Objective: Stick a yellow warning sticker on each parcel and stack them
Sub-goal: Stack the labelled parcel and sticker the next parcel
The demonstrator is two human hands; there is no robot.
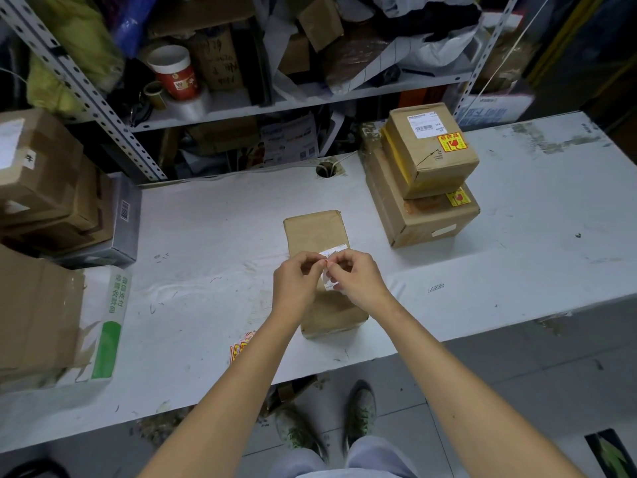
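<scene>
At the table's [206, 236] near edge, beside the left forearm, lies a small fan of yellow-and-red stickers [241, 348]. Above it, the left hand [296, 284] and right hand [355, 281] meet, curled fingertips of both pinching a white slip [329, 281]. Beneath them a plain brown parcel [317, 236] lies flat, its long axis running away from the person. Far right, two stickered parcels are stacked, the upper parcel [431, 150] on the lower parcel [424, 219].

A head-worn wide camera looks forward and down, close over the table [517, 201], corners seemingly blurred.
</scene>
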